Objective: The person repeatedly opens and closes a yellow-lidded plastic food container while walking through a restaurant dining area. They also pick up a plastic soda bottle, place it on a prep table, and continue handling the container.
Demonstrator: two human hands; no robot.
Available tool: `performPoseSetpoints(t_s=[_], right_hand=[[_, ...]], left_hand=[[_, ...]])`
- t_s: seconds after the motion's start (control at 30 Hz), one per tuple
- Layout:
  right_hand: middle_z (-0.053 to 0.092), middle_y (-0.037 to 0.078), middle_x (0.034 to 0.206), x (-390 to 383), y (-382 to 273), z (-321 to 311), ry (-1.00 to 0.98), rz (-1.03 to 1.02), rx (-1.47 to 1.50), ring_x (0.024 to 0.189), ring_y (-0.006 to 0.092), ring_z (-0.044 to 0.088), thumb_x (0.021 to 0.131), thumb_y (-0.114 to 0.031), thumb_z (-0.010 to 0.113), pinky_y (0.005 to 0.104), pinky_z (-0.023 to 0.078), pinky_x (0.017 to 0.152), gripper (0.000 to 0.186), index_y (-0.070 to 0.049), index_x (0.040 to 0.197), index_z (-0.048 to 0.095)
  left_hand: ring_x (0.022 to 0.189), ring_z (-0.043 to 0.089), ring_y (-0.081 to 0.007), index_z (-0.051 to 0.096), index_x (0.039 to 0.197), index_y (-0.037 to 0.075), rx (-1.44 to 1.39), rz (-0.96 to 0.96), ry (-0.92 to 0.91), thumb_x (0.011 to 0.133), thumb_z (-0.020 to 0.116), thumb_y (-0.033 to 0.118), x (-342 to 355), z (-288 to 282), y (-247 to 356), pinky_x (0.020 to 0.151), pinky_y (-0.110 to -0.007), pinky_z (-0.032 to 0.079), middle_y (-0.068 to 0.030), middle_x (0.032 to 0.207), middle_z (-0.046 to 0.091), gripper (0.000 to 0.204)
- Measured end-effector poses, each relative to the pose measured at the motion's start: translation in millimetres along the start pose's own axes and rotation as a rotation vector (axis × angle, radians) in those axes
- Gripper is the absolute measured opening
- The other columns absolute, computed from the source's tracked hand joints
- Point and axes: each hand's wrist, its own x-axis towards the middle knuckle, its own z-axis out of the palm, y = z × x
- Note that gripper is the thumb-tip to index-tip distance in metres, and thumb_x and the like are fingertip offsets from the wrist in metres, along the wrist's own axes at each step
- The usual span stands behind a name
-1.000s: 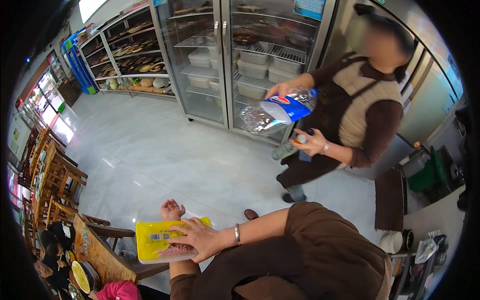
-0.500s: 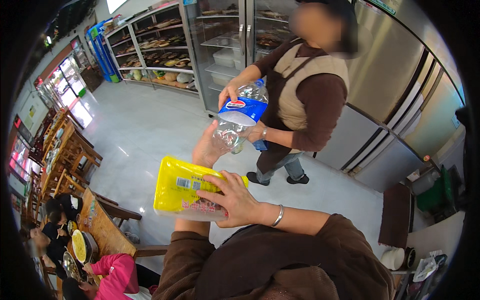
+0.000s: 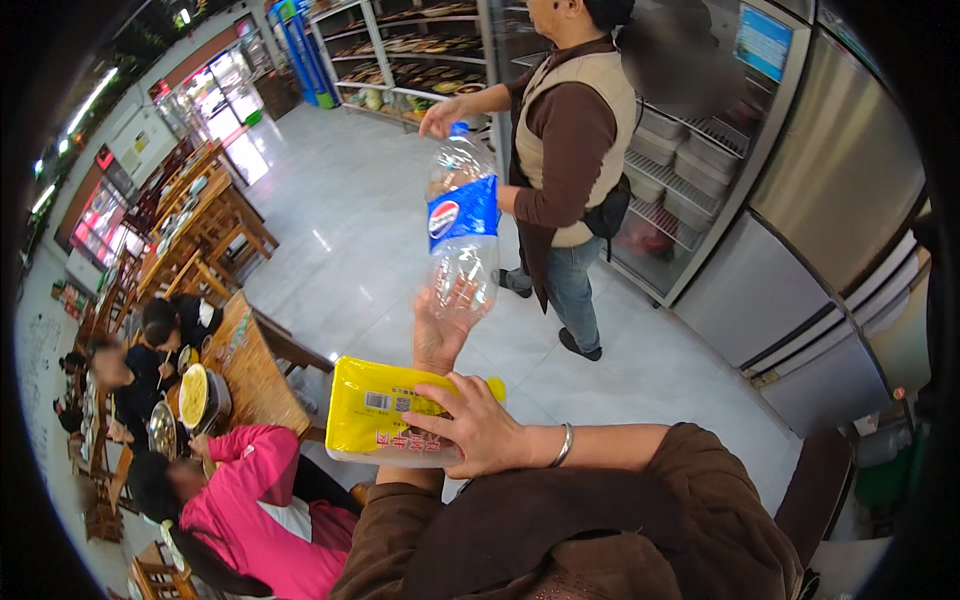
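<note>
An empty clear plastic bottle (image 3: 458,260) with a blue label and cap stands upright in my left hand (image 3: 440,325), whose fingers wrap round its base. My right hand (image 3: 470,430) grips a flat yellow package (image 3: 365,390) with a pale underside, lying across my left forearm. A co-worker (image 3: 580,130) in a beige vest and brown sleeves stands just beyond the bottle, with one hand (image 3: 440,117) reaching out beside the cap, apparently apart from it.
Diners (image 3: 240,520) eat at a wooden table (image 3: 255,370) on the left, with more tables and chairs behind. A glass-door fridge (image 3: 700,130) and steel fridge (image 3: 760,290) line the right. A dish rack (image 3: 400,75) stands at the back. A dark mat (image 3: 820,480) lies lower right.
The co-worker has let go of the bottle, now upright in my left hand, and has turned and shifted leftward. My view has swung toward the diners; my right hand stays on the package.
</note>
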Motion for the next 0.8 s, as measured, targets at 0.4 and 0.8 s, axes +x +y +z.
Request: performPoseSetpoints(t_s=[0.4,0.8], right_hand=[[0.041,0.011,0.137,-51,-23,0,0.018,0.295,-0.072,0.122,0.0375,0.038,0.057,-0.033,0.077,0.0501,0.032,0.096,0.078,-0.019,0.131,0.055],[0.041,0.015,0.138,-150,-38,-98,0.175,0.433,-0.238,0.121,0.0384,0.039,0.056,-0.03,0.076,0.0491,0.031,0.099,0.079,-0.016,0.131,0.056]], left_hand=[[0.119,0.05,-0.0259,0.054,0.121,0.016,-0.169,-0.385,-0.11,0.08,0.065,0.054,-17,-12,-88,0.104,-0.06,0.035,-0.0089,0.122,0.055,0.056],[0.096,0.061,-0.0231,0.055,0.11,0.017,-0.099,-0.518,-0.186,0.087,0.062,0.046,-2,108,-211,0.096,-0.056,0.046,-0.0046,0.103,0.062,0.038]])
